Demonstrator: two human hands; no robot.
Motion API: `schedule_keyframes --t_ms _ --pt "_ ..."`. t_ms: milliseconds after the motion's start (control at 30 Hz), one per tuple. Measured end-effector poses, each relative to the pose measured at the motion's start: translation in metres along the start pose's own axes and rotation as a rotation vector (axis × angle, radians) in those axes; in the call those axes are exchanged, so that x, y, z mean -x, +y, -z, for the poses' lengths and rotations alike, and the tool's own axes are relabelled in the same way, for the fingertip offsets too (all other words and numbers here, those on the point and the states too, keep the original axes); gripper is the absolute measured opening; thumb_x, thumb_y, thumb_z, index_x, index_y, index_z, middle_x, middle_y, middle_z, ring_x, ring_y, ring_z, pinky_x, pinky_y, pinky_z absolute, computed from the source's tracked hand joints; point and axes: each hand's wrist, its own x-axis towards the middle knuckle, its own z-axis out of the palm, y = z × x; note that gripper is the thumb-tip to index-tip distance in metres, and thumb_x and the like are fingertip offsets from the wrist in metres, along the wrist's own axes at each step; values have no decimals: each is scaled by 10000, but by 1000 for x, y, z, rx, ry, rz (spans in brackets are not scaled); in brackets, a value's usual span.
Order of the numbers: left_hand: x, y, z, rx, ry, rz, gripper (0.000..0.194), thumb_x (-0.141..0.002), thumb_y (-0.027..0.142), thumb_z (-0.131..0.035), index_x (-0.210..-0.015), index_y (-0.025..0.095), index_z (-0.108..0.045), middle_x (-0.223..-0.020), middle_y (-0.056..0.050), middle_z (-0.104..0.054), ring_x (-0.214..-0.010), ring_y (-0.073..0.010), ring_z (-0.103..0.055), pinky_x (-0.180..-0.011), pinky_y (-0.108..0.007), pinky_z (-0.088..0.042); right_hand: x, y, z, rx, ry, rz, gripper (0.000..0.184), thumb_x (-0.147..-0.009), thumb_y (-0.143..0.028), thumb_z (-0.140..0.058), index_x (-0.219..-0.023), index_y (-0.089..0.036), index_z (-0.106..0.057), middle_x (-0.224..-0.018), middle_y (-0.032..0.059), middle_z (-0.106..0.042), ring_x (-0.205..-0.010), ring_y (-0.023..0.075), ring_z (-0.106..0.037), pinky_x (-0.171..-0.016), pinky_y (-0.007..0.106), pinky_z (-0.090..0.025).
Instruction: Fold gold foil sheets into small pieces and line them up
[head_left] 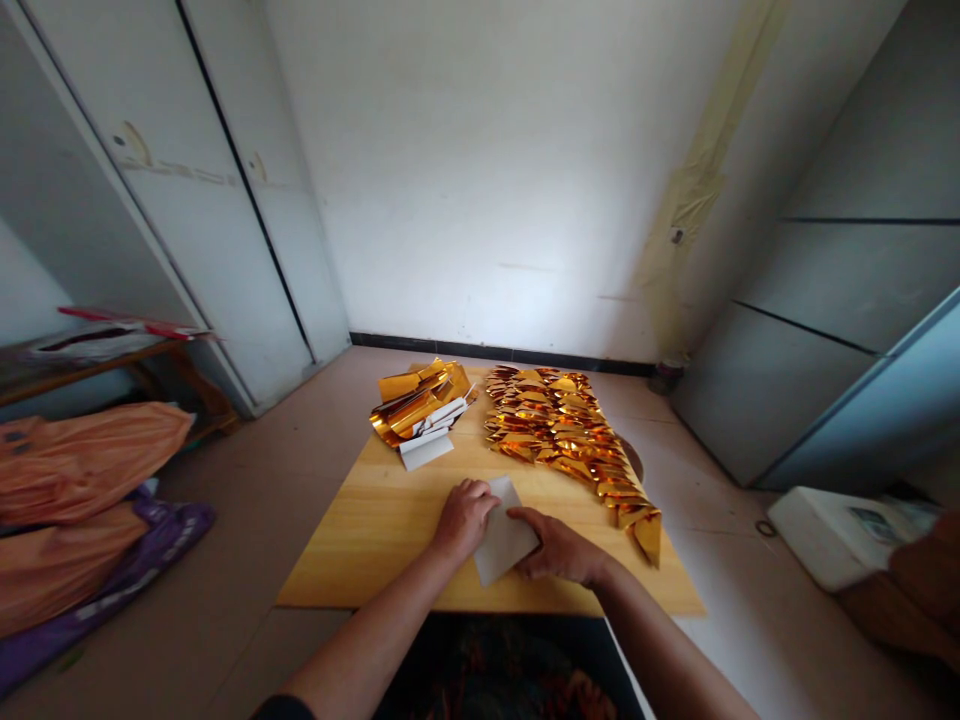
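Note:
A pale rectangular sheet of paper (504, 540) lies at a slant over the near middle of the wooden board, between my two hands. My left hand (466, 515) has its fingers closed on the sheet's upper left edge. On the opposite side, my right hand (556, 546) grips the right edge, thumb on top and the other fingers partly hidden beneath. Beyond my left hand sits a loose pile of gold foil sheets (420, 400), some showing white backs. Rows of folded gold foil pieces (551, 415) fill the board's right side, trailing toward me.
The wooden board (360, 560) stands low, close to my lap. At left are a cabinet (225, 180), a bench (150, 355) and orange and purple bags (82, 470). A grey fridge (832, 270) and a white box (832, 535) stand at right.

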Motion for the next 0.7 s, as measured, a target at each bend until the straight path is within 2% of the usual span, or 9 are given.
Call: schedule_keyframes --t_ms 67,133,333,400,500,600,700 --pt "2 -3 1 17 -4 -26 307 -814 73 -501 -970 220 -721 -948 -80 -652 -924 -218 -535 -802 -348 -423 8 0 3 82 -37 65 689 -526 -61 -660 -1190 -231 -594 -776 -26 -652 -663 151 -579 -574 230 -458" --pt "5 -6 3 32 -16 -44 340 -787 53 -511 -998 227 -713 -985 -74 -661 -950 -221 -542 -827 -357 -430 12 2 5 160 -36 126 578 -614 -84 -600 -1171 -238 -613 -759 -22 -645 -651 152 -566 -589 241 -451" --pt "11 -21 9 146 -63 -113 324 -788 90 -527 -1011 238 -709 -1115 -70 -668 -1018 -231 -574 -906 -402 -443 3 4 6 458 136 361 271 -699 -152 -606 -911 -258 -739 -940 50 -622 -841 202 -573 -781 329 -463" --pt "10 -28 9 219 -67 -121 327 -789 78 -499 -968 239 -719 -1111 -71 -672 -1026 -219 -586 -917 -386 -451 -5 1 6 472 185 428 203 -701 -198 -640 -861 -261 -748 -1045 68 -601 -946 231 -553 -844 367 -452" --pt "7 -34 9 289 -64 -112 281 -787 110 -508 -918 231 -726 -1101 -80 -670 -1028 -215 -595 -898 -354 -469 -22 -3 5 339 201 503 125 -738 -307 -654 -805 -244 -739 -1167 70 -573 -1074 251 -520 -920 390 -427" --pt "5 -35 14 263 -34 -79 223 -750 139 -563 -893 202 -723 -1017 -99 -676 -983 -237 -590 -861 -361 -470 -44 -2 1 250 231 475 173 -790 -354 -600 -785 -220 -710 -1003 61 -636 -940 208 -578 -839 336 -458" --pt "5 -35 20 118 -6 -19 213 -683 101 -593 -837 184 -714 -916 -97 -674 -948 -258 -563 -842 -387 -440 -64 3 -5 295 369 293 150 -768 -310 -582 -760 -195 -678 -769 20 -641 -734 159 -574 -687 258 -446"
